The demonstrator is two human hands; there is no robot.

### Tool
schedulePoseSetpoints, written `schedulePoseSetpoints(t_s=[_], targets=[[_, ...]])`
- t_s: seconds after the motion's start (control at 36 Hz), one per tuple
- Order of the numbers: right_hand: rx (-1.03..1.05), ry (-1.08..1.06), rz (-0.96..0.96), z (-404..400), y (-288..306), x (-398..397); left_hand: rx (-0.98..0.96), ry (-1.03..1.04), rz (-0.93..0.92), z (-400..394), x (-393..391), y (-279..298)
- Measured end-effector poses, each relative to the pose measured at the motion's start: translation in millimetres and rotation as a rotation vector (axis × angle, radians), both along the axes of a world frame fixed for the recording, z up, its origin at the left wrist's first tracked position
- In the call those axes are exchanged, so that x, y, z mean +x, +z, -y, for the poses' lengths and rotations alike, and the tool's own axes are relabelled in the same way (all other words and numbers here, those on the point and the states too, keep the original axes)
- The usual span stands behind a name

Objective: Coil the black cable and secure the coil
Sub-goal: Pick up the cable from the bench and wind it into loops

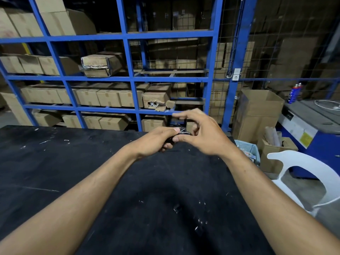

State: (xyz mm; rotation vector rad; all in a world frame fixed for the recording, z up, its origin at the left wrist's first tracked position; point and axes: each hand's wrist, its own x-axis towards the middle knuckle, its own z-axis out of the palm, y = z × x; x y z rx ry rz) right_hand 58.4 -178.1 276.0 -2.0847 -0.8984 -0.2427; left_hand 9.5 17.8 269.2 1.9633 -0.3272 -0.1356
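My left hand (pixel 156 140) is clenched around the bundled black cable (pixel 181 134); my right hand (pixel 200 133) pinches its glossy strands above the matte, scuffed black surface (pixel 73 162).

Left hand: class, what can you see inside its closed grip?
Inside the left hand, a small bundle of black cable with pale glints peeks out by the thumb. The right hand pinches it. Fingers cover the rest; any tie is hidden.

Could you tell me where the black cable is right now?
The coiled black cable sits mid-frame, pinched between the left hand and right hand.
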Motion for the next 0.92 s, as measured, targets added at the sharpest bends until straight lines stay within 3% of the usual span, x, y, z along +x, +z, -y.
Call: schedulePoseSetpoints(t_s=[0.11,0.25,0.5,0.81,0.92], targets=[[0.017,0.163,-0.125,10.7,-0.7,6.4,0.109,-0.024,0.056,-1.5,-1.4,2.5],[0.067,0.235,-0.218,14.3,-3.5,6.8,0.069,-0.047,0.077,0.2,-1.0,3.2],[0.124,0.021,-0.308,0.7,-13.7,4.4,0.104,0.05,0.058,0.6,0.7,-3.6],[0.292,0.062,-0.335,-2.7,-29.6,6.2,-0.012,0.059,0.009,0.3,2.9,-8.1],[0.295,0.091,-0.368,0.1,-31.0,7.6,0.062,0.033,0.003,-3.8,0.7,-11.9]])
